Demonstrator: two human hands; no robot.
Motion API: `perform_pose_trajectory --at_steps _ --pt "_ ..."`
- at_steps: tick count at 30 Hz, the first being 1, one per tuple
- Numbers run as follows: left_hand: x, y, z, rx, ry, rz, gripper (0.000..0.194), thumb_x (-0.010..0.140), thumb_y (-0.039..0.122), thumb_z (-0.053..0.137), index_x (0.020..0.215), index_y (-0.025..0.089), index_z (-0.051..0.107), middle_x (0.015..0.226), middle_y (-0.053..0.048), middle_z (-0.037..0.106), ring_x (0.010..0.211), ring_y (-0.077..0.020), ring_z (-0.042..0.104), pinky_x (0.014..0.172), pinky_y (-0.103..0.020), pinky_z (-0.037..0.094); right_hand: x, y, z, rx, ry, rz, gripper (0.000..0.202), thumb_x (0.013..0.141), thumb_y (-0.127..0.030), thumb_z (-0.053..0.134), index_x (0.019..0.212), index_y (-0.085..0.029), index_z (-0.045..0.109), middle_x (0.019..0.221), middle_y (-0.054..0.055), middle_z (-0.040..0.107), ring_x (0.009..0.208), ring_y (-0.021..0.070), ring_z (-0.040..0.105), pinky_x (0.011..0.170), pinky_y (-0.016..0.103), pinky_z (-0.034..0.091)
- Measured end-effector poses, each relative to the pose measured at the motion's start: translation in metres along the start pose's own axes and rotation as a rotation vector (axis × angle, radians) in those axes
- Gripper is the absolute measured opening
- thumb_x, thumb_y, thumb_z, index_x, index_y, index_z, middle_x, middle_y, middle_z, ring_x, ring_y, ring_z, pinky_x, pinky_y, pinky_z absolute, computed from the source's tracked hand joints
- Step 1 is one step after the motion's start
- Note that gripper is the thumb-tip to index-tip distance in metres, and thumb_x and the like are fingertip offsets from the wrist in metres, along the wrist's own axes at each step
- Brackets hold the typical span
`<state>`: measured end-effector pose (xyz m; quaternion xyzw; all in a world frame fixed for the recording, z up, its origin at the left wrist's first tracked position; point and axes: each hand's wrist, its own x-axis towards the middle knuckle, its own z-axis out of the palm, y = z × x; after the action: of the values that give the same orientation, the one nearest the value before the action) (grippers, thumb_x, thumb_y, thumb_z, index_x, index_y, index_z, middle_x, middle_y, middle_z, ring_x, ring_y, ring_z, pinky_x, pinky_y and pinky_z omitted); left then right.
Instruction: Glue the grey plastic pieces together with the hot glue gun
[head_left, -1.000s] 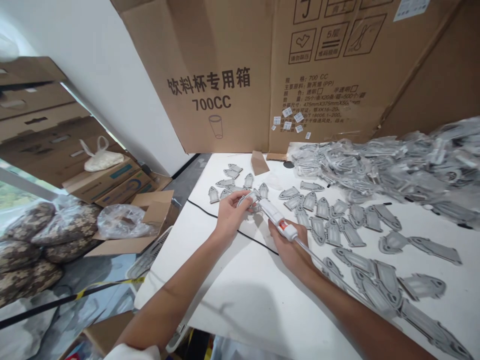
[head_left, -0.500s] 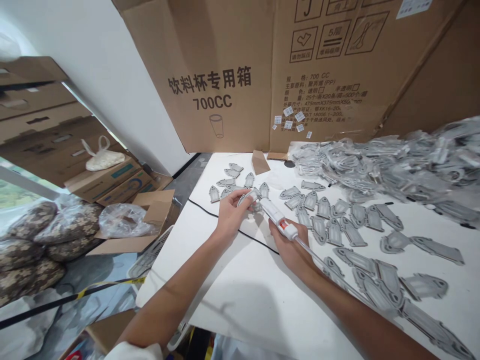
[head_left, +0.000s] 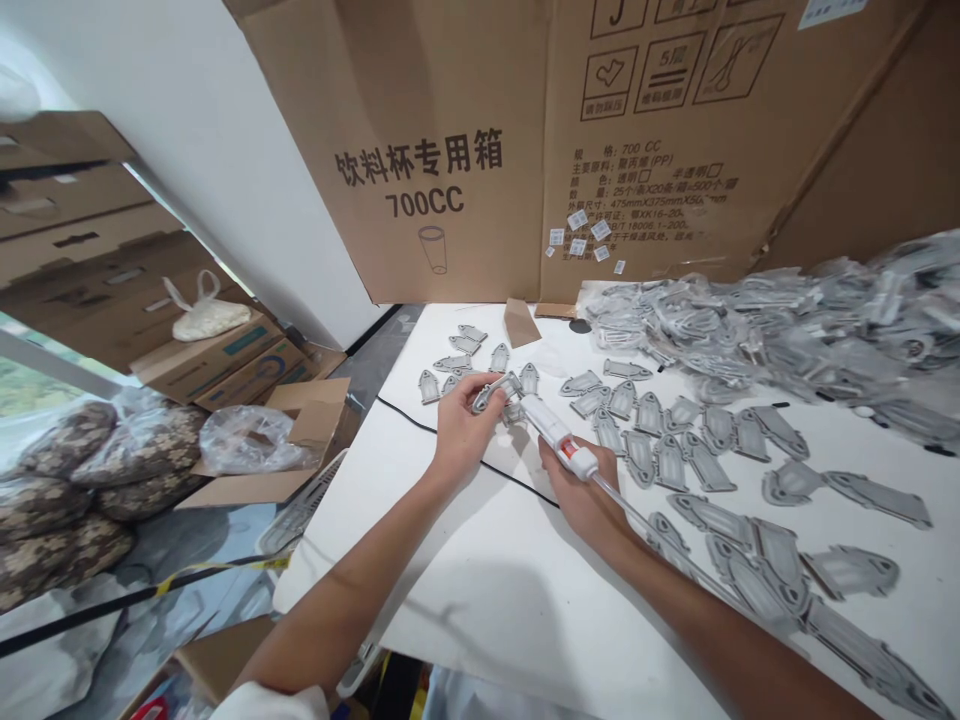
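My left hand (head_left: 466, 425) pinches a small grey pointed plastic piece (head_left: 493, 391) between thumb and fingers, above the white table. A white glue gun (head_left: 553, 430) with a clear glue stick (head_left: 611, 490) out of its back end is gripped in my right hand (head_left: 581, 485). Its nozzle end meets or nearly meets the piece; the exact contact is too small to tell. Several like grey pieces (head_left: 670, 462) lie spread to the right of my right hand. A smaller group of them (head_left: 465, 340) lies beyond my left hand.
A large cardboard box (head_left: 457, 80) stands at the table's back. Bagged grey parts (head_left: 712, 320) are heaped at the back right. A black cable (head_left: 517, 484) crosses the white table (head_left: 465, 610) under my hands. Cartons (head_left: 225, 370) and patterned bundles (head_left: 142, 450) are on the left.
The grey piece in my left hand is tilted slightly differently. My right hand and the glue gun have barely moved.
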<state>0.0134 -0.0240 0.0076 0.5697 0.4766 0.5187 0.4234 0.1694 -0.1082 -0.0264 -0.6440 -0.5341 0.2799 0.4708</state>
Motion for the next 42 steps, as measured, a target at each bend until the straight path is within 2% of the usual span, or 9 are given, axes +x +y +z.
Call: perform_pose_trajectory --at_steps 4,7,16,22,25,30,37,42 --pt "0.001 -0.002 -0.002 0.075 -0.006 0.091 0.024 0.089 0.036 0.076 0.107 0.02 0.075 0.108 -0.008 0.077 0.103 -0.0238 0.072 0.088 -0.035 0.058 0.0 -0.001 -0.001 0.008 0.01 0.009 0.04 0.092 -0.044 0.061 0.06 -0.022 0.052 0.048 -0.005 0.043 0.051 0.0137 0.04 0.054 0.029 0.033" --pt "0.001 -0.001 -0.004 0.143 -0.013 0.168 0.018 0.092 0.031 0.072 0.107 0.021 0.074 0.108 -0.006 0.077 0.104 -0.0227 0.071 0.093 -0.036 0.056 0.0 -0.003 -0.002 0.014 0.002 0.049 0.039 0.092 -0.044 0.061 0.061 -0.022 0.052 0.048 -0.005 0.044 0.051 0.0142 0.041 0.055 0.03 0.034" --pt "0.0 0.004 -0.01 0.451 -0.062 0.51 0.014 0.099 0.021 0.06 0.11 0.023 0.068 0.106 -0.005 0.074 0.099 -0.0194 0.069 0.088 -0.034 0.053 0.0 -0.003 -0.001 0.022 -0.03 0.185 0.039 0.089 -0.05 0.06 0.062 -0.023 0.056 0.047 -0.004 0.048 0.05 0.0166 0.045 0.055 0.031 0.036" --pt "0.005 0.001 -0.013 0.557 -0.125 0.615 0.015 0.101 0.018 0.054 0.111 0.022 0.065 0.106 -0.007 0.072 0.098 -0.0199 0.068 0.08 -0.033 0.054 0.002 0.0 0.0 0.012 0.007 0.208 0.039 0.085 -0.053 0.063 0.061 -0.023 0.058 0.054 -0.001 0.055 0.055 0.018 0.05 0.056 0.031 0.038" --pt "0.007 -0.002 -0.015 0.594 -0.142 0.659 0.017 0.101 0.016 0.054 0.113 0.022 0.064 0.105 -0.007 0.071 0.096 -0.0195 0.067 0.079 -0.032 0.055 0.002 -0.001 -0.001 0.003 0.011 0.21 0.038 0.085 -0.053 0.064 0.061 -0.023 0.059 0.054 -0.001 0.054 0.056 0.0184 0.051 0.055 0.03 0.038" --pt "0.008 -0.004 -0.015 0.593 -0.146 0.683 0.017 0.101 0.016 0.055 0.113 0.022 0.064 0.104 -0.007 0.071 0.096 -0.0192 0.067 0.076 -0.031 0.055 0.003 -0.004 -0.003 0.006 -0.006 0.228 0.037 0.084 -0.053 0.065 0.062 -0.023 0.059 0.053 -0.002 0.053 0.056 0.0184 0.051 0.055 0.03 0.038" --pt "0.006 0.0 -0.015 0.591 -0.138 0.648 0.016 0.102 0.017 0.054 0.114 0.023 0.064 0.107 -0.007 0.072 0.098 -0.02 0.068 0.08 -0.033 0.055 0.003 -0.006 -0.005 -0.013 -0.018 0.242 0.039 0.085 -0.054 0.063 0.061 -0.023 0.059 0.054 -0.001 0.055 0.056 0.0187 0.052 0.056 0.031 0.039" --pt "0.002 0.004 -0.012 0.547 -0.066 0.576 0.015 0.1 0.019 0.058 0.112 0.023 0.066 0.105 -0.005 0.073 0.097 -0.0202 0.069 0.084 -0.035 0.054 0.004 -0.009 -0.006 -0.031 -0.023 0.242 0.038 0.086 -0.053 0.062 0.062 -0.023 0.061 0.056 -0.001 0.055 0.059 0.019 0.054 0.058 0.03 0.04"
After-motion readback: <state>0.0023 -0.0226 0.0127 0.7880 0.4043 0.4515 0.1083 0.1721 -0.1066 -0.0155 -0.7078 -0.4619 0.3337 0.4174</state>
